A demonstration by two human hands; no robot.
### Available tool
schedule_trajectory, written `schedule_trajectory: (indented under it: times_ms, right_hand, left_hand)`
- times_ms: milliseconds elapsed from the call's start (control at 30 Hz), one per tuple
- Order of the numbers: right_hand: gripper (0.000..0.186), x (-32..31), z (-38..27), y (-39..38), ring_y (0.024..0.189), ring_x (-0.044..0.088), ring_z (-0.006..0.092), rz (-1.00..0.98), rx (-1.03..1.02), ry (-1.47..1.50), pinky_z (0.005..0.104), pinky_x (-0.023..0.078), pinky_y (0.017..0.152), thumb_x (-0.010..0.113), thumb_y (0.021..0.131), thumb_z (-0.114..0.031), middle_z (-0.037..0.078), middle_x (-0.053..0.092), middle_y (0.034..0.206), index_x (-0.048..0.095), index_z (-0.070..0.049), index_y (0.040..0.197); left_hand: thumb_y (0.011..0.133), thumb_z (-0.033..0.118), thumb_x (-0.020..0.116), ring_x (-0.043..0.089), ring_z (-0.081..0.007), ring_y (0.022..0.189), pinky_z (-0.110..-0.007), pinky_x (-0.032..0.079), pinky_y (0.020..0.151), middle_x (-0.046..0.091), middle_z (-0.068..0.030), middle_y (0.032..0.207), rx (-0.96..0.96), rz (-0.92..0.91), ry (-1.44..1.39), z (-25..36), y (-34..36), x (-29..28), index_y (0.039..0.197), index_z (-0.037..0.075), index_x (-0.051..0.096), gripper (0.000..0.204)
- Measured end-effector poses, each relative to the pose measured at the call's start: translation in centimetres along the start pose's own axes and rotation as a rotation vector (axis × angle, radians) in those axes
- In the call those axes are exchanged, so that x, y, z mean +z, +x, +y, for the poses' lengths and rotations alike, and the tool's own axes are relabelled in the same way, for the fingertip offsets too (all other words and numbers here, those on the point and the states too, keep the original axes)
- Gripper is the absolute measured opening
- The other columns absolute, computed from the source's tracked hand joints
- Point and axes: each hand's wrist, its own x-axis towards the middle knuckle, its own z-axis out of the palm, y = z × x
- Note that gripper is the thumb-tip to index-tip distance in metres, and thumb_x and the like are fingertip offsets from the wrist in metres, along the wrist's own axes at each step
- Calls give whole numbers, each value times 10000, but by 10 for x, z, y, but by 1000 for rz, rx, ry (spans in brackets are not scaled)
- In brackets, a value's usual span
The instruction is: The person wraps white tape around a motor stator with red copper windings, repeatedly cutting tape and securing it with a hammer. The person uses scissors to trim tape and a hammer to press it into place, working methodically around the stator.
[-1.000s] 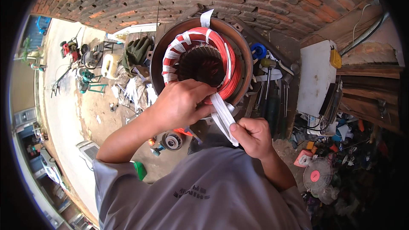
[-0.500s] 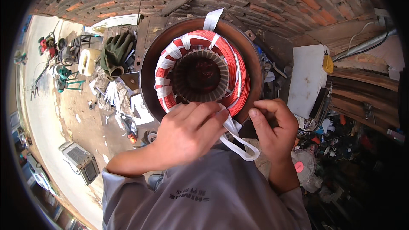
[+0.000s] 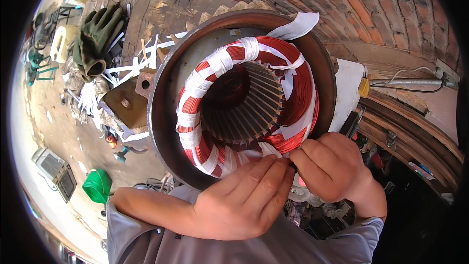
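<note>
A ring of red wire winding (image 3: 305,88), partly wrapped in white cloth tape (image 3: 220,62), sits around the slotted core (image 3: 261,102) inside a round metal motor housing (image 3: 155,98). My left hand (image 3: 246,198) lies across the near part of the ring, its fingers pressed together on a white tape strip (image 3: 269,150). Beside it, my right hand (image 3: 332,166) is closed in a pinch at the near right of the winding, fingertips against the same strip. The hands hide where the strip runs. A loose white flap (image 3: 295,25) hangs over the housing's far right rim.
Dark green gloves (image 3: 97,41) and scattered white strips (image 3: 90,100) lie on the left, near a rusty metal block (image 3: 124,100). A brick wall (image 3: 376,14) stands behind. A white board (image 3: 346,88) is at the right, with a green container (image 3: 97,186) lower left.
My view has come closer and turned toward the housing. My right hand has moved in to the winding beside my left. The white tape loop that hung between them no longer shows.
</note>
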Motion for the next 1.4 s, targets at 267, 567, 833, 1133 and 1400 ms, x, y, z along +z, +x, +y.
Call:
schedule_trajectory:
  times_ms: [267,567,833,1133,1400]
  right_hand:
    - [195,10,2,1,631,591,174,27,-64,4,276,464,544,694,776,-90,119,636,849,700,49,913]
    - [340,7,-2,2,633,617,229,21,49,95,322,472,534,714,682,-72,120,672,888,727,37,1003]
    - [366,-6,0,-12,728,661,262,131,44,112,350,524,591,760,689,-59,139,683,953,715,35,1040]
    - [252,-16,3,11,679,591,207,-212,-257,-192,290,497,571,652,667,-121,116,610,835,649,35,866]
    - [290,-9,11,14,630,557,196,-158,-178,-51,304,452,547,662,690,-135,85,589,807,672,36,923]
  left_hand:
    - [766,116,658,759,-187,875,-256,614,725,746,-118,983,82,-57,131,-9,-2,0,957,31,766,235]
    - [734,125,660,745,-226,884,-281,602,750,712,-149,995,46,45,93,-8,-6,7,944,-22,733,267]
    - [578,74,837,685,-316,966,-400,550,875,684,-175,1117,-110,-19,-32,6,-9,-13,1067,-57,700,525]
    - [656,250,751,675,-310,1023,-418,530,925,670,-171,1126,-178,-68,158,20,-11,-5,1107,-51,714,544]
    - [635,411,771,673,-321,1010,-472,505,944,665,-172,1146,-194,-219,178,11,-7,-18,1152,-52,702,697]
